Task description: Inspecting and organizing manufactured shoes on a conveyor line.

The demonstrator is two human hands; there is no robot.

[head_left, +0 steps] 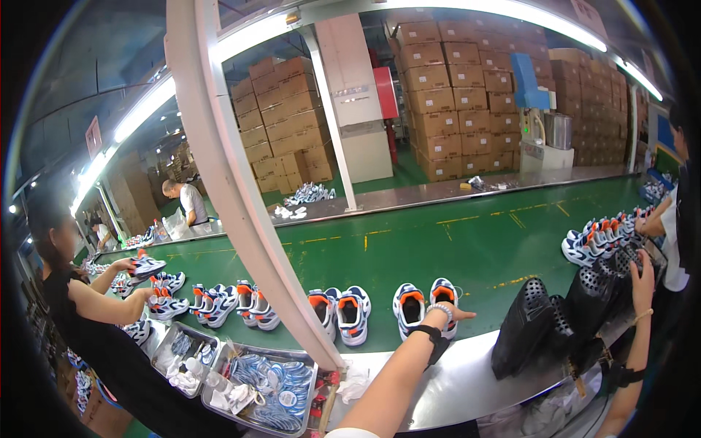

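Note:
My left hand (456, 312), with a beaded bracelet and a black strap on its wrist, is stretched over a white, navy and orange sneaker (443, 290) on the green conveyor belt (409, 248). Its fingers point to the right; whether it touches the shoe I cannot tell. The matching sneaker (410, 305) stands just left of it. At the right, my right hand (642, 277) is raised with fingers extended beside tall black objects with dotted tops (590, 285). Another such black object (524, 325) stands nearer the middle, on the metal ledge (460, 379).
A white post (241, 175) slants across the left. Below it sit metal trays (212, 398) of blue-white pieces. More sneakers (214, 303) line the belt. One co-worker (87, 306) handles shoes at left; another co-worker's arm (657, 219) reaches to shoes at right.

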